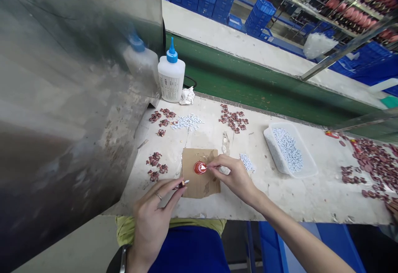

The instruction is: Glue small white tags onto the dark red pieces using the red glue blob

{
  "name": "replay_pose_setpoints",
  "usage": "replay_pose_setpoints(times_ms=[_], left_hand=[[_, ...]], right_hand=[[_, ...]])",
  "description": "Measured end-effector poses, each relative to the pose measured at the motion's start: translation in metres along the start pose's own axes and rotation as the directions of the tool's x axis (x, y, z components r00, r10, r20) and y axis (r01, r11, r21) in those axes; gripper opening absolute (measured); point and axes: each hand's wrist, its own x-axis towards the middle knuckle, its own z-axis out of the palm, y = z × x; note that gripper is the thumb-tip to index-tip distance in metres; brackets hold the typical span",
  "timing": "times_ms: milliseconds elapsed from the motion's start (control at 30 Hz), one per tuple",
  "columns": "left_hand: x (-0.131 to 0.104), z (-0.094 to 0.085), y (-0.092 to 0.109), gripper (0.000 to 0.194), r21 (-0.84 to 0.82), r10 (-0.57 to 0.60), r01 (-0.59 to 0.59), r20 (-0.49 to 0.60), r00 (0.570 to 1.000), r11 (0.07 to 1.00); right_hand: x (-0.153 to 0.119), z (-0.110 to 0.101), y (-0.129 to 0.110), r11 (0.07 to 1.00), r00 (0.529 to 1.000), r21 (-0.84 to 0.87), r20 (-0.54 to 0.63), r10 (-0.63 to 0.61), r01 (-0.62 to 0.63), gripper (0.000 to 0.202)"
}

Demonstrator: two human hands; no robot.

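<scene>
Metal panel (77, 78), hands (154, 219), stained table (248, 198), blue crates (261, 14)

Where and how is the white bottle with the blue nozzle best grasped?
Probably around the middle of the white bottle's body, from the near side: it stands upright, with the metal panel on its left and crumpled tissue at its right foot.

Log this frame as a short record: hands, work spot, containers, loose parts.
Left hand: pinches a small brown piece with a white tip
Right hand: fingertips at the edge of a red round dish; grip unclear
Under dish: cardboard
Bottle: upright, blue cap, crumpled paper beside it
Tub: holds pale bits
Loose on table: brown clusters, pale heaps
</scene>
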Motion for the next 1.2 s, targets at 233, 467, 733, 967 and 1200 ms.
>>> replay_pose_setpoints(times_ms=[233,467,733,967,1200], left_hand=[[0.007,-0.003,0.018,0.027,-0.073,0.019,-0.017,0.034,0.999,0.997],[0.011,-0.007,0.035,0.022,-0.064,-0.028,0.031,0.046,0.999,0.997],[0.011,-0.002,0.033,0.024,-0.105,-0.146,0.149,0.036,0.989,0.983],[0.02,-0.004,0.039,0.027,-0.062,-0.012,0.016,0.063,0.998,0.998],[0.071,0.04,0.024,0.01,0.062,0.039,-0.055,0.242,0.97,0.997]], right_hand=[[-0.015,-0.005,-0.043,0.98,0.994,0.198,-0.102,0.036,-0.015,0.012],[-0.022,-0.013,-0.061,0.944,0.986,0.328,-0.147,0.084,-0.031,0.009],[-0.043,-0.028,-0.036,0.909,0.934,0.384,-0.239,0.266,-0.161,0.005],[-0.067,-0.032,-0.026,0.887,0.866,0.391,-0.322,0.382,-0.246,0.009],[-0.084,-0.031,-0.02,0.873,0.823,0.393,-0.363,0.437,-0.29,0.015]])
